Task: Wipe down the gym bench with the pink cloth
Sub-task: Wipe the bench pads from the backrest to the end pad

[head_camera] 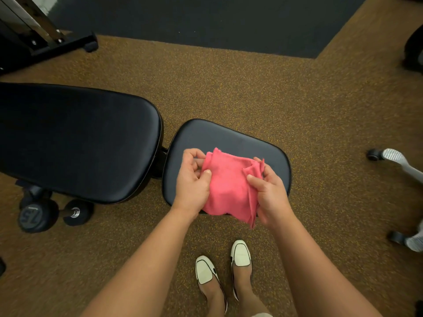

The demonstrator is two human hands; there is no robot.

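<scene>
A: Count it, nearest first.
B: Two white shoes point(240, 253) on the speckled floor point(320, 110). Two bare forearms reaching forward. One pink cloth point(226, 186), bunched, held above the bench's seat pad point(229, 136).
A: The hands?
B: Left hand point(193, 179) pinches the cloth's left edge, thumb on top; right hand point(270, 193) grips the folded right edge. Both closed on it.
A: Beyond?
B: One long back pad point(75, 140) to the left, one dumbbell point(39, 217) plainly seen beside it, one frame point(43, 40) farthest.
</scene>
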